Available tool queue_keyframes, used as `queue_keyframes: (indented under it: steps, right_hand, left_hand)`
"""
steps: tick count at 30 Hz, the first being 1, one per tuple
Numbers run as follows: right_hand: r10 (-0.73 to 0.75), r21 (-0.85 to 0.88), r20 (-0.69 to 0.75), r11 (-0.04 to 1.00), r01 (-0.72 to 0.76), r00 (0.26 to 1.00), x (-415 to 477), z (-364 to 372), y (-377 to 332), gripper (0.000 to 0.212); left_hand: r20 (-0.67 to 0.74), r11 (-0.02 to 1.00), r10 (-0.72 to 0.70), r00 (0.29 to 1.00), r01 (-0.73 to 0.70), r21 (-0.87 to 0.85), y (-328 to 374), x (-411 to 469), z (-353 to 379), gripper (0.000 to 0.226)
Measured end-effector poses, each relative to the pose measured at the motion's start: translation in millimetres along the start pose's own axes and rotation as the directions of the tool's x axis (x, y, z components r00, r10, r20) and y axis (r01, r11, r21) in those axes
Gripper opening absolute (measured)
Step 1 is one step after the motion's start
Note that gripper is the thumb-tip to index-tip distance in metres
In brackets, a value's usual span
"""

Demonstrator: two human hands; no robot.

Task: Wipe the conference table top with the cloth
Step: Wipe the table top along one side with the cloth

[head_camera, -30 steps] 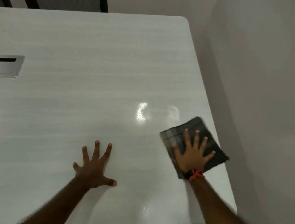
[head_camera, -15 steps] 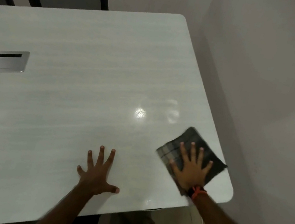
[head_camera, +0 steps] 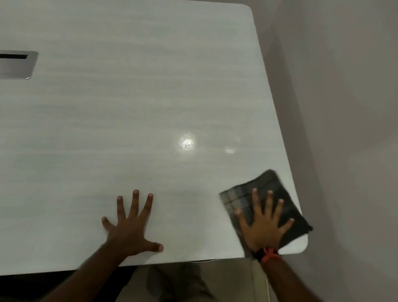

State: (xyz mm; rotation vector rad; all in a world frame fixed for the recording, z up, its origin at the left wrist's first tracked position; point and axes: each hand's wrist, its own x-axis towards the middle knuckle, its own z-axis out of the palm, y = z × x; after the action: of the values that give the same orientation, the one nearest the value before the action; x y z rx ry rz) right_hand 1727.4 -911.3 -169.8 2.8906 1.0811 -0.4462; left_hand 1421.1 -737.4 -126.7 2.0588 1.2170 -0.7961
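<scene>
Now the cloth [head_camera: 267, 184] is found nearer than a second ago, drawn down the right edge to the near right corner of the tabletop [head_camera: 120, 110]. One corner is hung just past that edge. It is pressed flat under the right hand [head_camera: 262, 228], with fingers straight and spread and nothing gripped. The left hand [head_camera: 131, 229] is kept splayed flat on the bare tabletop by the near edge, apart from the cloth. The right-edge stroke is judged nearly finished. The cloth's near side is hidden under the palm and blurred. The metal cable hatch [head_camera: 3, 63] and the tabletop's left part are cut off. Dirt or wetness cannot be told, as only glare is seen.
</scene>
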Motion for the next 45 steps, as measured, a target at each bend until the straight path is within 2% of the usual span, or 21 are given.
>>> queue_keyframes:
  steps: [2,4,7,9,10,14,18,26,29,32,34,36,40,42,45]
  right_hand:
    - [0.159,0.054,0.022,0.986,-0.16,0.987,14.3,-6.0,5.3,0.091]
    - [0.19,0.09,0.064,0.977,-0.195,0.98,5.2,-3.2,-18.0,0.093]
    - [-0.005,0.022,0.122,1.0,0.002,0.992,-40.5,19.7,-42.7,0.088]
    - [-0.13,0.003,0.152,0.991,0.131,0.98,-54.1,23.6,-25.6,0.086]
    - [-0.143,-0.001,0.14,0.989,0.145,0.98,-50.9,21.4,-11.4,0.087]
    - [0.017,-0.019,0.034,1.0,-0.016,0.999,2.3,3.0,30.3,0.089]
    - [0.119,0.041,0.032,0.992,-0.12,0.992,75.2,-16.4,14.9,0.091]
    - [0.045,0.002,0.069,0.999,-0.045,0.997,-10.4,3.8,59.1,0.088]
    - [0.004,0.021,0.043,1.0,-0.004,0.999,30.7,-8.5,60.7,0.088]
    - [0.035,0.053,0.043,0.998,-0.038,0.998,82.0,-20.9,45.9,0.089]
    - [0.057,0.057,0.019,0.997,-0.058,0.998,85.8,-18.8,35.8,0.09]
    - [0.002,0.036,-0.013,0.999,-0.001,1.0,59.4,-9.1,22.6,0.088]
    - [-0.285,-0.009,0.029,0.959,0.285,0.958,-15.6,15.3,-34.0,0.087]
    - [-0.473,-0.012,0.1,0.879,0.476,0.875,-36.1,26.1,-65.6,0.086]
    - [-0.708,-0.045,0.126,0.695,0.717,0.695,-33.7,28.8,-67.9,0.081]
  left_hand:
    - [-0.006,1.0,-0.012,1.0,0.012,-0.002,1.6,-4.6,7.5,0.146]
    - [-0.015,1.0,-0.018,1.0,0.018,0.002,2.5,-7.4,11.8,0.146]
    - [-0.021,1.0,-0.023,1.0,0.023,-0.001,3.9,-4.2,12.7,0.146]
    - [-0.023,1.0,-0.026,0.999,0.025,-0.006,6.4,-1.8,11.9,0.147]
    - [-0.025,1.0,-0.028,0.999,0.028,-0.012,8.1,-1.5,11.8,0.147]
    - [-0.045,0.997,-0.051,0.998,0.048,-0.055,21.6,2.3,13.7,0.141]
    - [-0.034,0.991,-0.075,0.997,0.07,-0.11,42.9,11.8,7.6,0.14]
    - [-0.027,0.982,-0.082,0.996,0.076,-0.175,47.7,18.4,1.9,0.144]
    - [-0.035,0.979,-0.097,0.995,0.089,-0.184,49.0,17.8,1.5,0.145]
    - [-0.039,0.977,-0.108,0.993,0.099,-0.19,49.4,18.5,2.7,0.145]
    - [-0.046,0.977,-0.105,0.993,0.094,-0.189,49.9,18.5,2.2,0.145]
    - [-0.05,0.978,-0.108,0.993,0.097,-0.187,49.9,17.8,2.8,0.145]
    - [-0.087,0.977,-0.118,0.989,0.099,-0.191,47.6,14.2,5.4,0.137]
    - [-0.12,0.977,-0.111,0.986,0.086,-0.195,42.2,10.3,7.7,0.122]
    - [-0.194,0.977,-0.125,0.973,0.087,-0.193,32.6,1.9,16.2,0.1]
